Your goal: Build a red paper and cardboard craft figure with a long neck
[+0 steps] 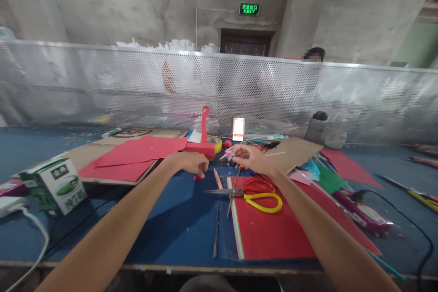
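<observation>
1. Nearest the body, a thin brown stick (216,232) lies on the blue table (164,219), well short of both hands and just left of the red paper stack (273,232). A forearm dragged back could sweep it over the near table edge.

2. The scissors (251,192), with one yellow and one red-orange loop, lie on the stack's far corner, just below the right hand's fingers and under that wrist; the blades are slightly parted and point left. I judge this the main hazard: a wrist dropping would press onto the handles or nudge the blades toward the other hand.

3. A pencil (218,179) lies between the two hands, just beside the blade tips. It rolls easily if knocked.

4. The left hand (191,163) is curled, fingers pressed together over a small red scrap (197,176) on the table; whether it truly grips it I cannot tell. A light scrap could slip out.

5. The right hand (251,157) pinches a small pinkish piece (232,151) at its fingertips, held just above the table. So small a pinch may crumple or drop it.

6. Beyond the fingertips stands a red paper construction (204,139) with an upright strip, beside a yellow tape roll (216,143). Reaching further could topple it.
</observation>
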`<action>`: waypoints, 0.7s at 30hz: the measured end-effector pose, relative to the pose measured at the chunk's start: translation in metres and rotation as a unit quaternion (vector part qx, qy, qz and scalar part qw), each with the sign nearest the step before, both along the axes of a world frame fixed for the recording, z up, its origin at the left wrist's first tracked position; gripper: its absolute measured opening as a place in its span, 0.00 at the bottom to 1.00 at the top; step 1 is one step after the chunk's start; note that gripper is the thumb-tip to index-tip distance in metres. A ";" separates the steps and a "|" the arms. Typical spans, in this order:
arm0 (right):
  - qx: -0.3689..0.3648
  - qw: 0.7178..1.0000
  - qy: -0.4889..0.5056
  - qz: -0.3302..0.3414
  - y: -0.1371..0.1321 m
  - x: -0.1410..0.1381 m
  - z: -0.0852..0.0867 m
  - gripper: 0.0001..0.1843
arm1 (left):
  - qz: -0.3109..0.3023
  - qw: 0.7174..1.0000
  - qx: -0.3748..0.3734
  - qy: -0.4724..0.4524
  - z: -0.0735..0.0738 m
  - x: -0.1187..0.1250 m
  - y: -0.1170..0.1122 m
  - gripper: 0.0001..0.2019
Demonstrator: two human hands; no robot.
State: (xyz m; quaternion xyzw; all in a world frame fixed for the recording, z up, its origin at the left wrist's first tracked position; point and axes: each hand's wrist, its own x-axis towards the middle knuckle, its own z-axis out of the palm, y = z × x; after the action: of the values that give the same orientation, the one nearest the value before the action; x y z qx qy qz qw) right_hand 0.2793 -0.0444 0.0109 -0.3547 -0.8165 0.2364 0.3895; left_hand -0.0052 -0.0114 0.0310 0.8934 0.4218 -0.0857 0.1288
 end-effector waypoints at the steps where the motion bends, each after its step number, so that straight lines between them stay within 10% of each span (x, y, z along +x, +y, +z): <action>1: 0.005 1.000 -0.018 0.002 0.000 0.000 -0.001 0.13 | 0.010 1.000 -0.012 0.004 0.001 -0.001 0.000 0.12; 21: -0.005 0.998 -0.058 0.030 0.003 0.004 -0.006 0.13 | 0.057 0.997 -0.052 0.031 0.000 -0.005 0.000 0.13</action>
State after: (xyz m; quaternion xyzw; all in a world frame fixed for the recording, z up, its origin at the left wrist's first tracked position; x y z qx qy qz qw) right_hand 0.2829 -0.0412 0.0050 -0.3451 -0.8469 0.2313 0.3319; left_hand -0.0100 -0.0109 0.0311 0.8569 0.4708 -0.1277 0.1668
